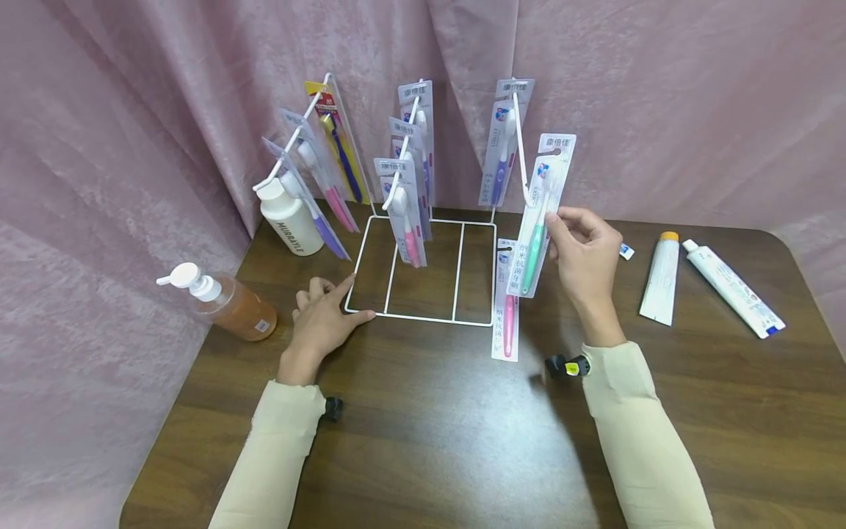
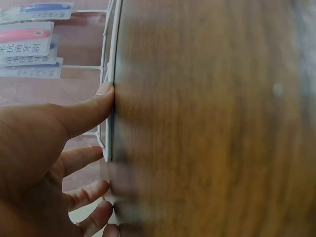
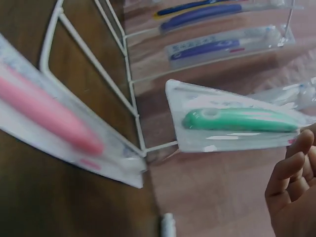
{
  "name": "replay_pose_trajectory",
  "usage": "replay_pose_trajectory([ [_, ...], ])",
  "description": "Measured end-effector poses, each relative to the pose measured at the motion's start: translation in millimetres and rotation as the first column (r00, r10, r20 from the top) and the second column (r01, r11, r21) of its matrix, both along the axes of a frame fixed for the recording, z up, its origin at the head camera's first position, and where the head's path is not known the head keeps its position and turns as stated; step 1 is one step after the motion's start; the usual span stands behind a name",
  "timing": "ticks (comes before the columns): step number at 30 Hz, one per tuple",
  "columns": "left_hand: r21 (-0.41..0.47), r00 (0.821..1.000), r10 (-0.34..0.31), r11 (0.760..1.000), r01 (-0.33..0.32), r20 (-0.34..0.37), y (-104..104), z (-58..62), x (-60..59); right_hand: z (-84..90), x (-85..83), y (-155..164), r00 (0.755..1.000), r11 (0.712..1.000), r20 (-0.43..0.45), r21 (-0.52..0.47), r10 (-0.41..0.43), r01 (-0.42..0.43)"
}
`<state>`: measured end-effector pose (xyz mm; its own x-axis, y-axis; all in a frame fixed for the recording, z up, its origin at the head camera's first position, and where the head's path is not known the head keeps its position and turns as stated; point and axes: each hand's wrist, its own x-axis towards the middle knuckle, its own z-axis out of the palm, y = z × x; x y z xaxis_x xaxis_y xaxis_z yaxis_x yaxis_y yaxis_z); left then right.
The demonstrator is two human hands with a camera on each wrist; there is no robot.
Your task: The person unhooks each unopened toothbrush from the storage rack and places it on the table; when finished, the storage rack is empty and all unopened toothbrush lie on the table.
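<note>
My right hand (image 1: 587, 257) pinches the edge of a packaged green toothbrush (image 1: 534, 253), held upright at the right-hand hook (image 1: 520, 147) of a white wire rack (image 1: 427, 318). The pack's top stands beside the hook's front end; whether the hook passes through its hole, I cannot tell. At the rack's front left corner, my left hand (image 1: 322, 319) has its thumb against the front wire and its index finger by the side wire, fingers spread. A packaged pink toothbrush (image 1: 507, 323) lies on the table, partly covered by the green one. Behind hangs a packaged purple toothbrush (image 1: 500, 180).
More packaged toothbrushes hang on the middle hook (image 1: 410, 114) and left hook (image 1: 294, 136). A white bottle (image 1: 291, 224) and an amber pump bottle (image 1: 241, 312) stand at left. Two toothpaste tubes (image 1: 659, 283) lie at right. A pink curtain (image 1: 628, 110) hangs behind.
</note>
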<state>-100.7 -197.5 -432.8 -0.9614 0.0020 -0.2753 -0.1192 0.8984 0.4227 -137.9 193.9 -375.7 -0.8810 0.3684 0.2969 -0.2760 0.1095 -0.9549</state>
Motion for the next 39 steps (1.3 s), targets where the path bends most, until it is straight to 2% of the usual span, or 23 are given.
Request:
replay_pose_trajectory([
  [5,0.001,1.000,-0.002,1.000,0.002,-0.004,0.1,-0.4,0.6,-17.6,5.7,7.0,0.990,0.999,0.141,0.022,-0.031,0.028],
  [9,0.008,1.000,-0.001,1.000,0.002,-0.010,-0.8,-1.8,1.9,-30.8,8.9,11.2,0.966,0.999,0.256,0.033,-0.017,0.009],
  [12,0.009,1.000,-0.004,1.000,0.004,-0.010,-1.6,-2.9,2.4,-37.7,13.0,14.5,0.934,0.996,0.357,0.088,-0.015,-0.018],
  [16,0.011,1.000,-0.003,1.000,0.003,-0.007,-1.6,-3.1,1.9,-45.4,18.5,18.0,0.875,0.984,0.483,0.168,-0.030,-0.059],
  [19,0.012,1.000,-0.001,1.000,0.001,-0.004,-1.6,-2.7,1.7,-50.8,22.3,19.1,0.840,0.977,0.542,0.196,-0.033,-0.088],
  [24,0.011,1.000,0.003,1.000,-0.003,-0.001,-1.4,-2.5,1.4,-58.8,25.8,21.2,0.802,0.962,0.597,0.240,-0.040,-0.131],
  [32,0.011,1.000,0.004,1.000,-0.004,0.000,-0.3,-1.2,1.1,-76.8,20.4,28.7,0.767,0.919,0.635,0.350,-0.092,-0.179],
  [39,0.014,1.000,0.003,1.000,-0.003,-0.003,0.8,-0.3,0.8,-85.9,15.8,34.7,0.742,0.889,0.660,0.403,-0.117,-0.218],
])
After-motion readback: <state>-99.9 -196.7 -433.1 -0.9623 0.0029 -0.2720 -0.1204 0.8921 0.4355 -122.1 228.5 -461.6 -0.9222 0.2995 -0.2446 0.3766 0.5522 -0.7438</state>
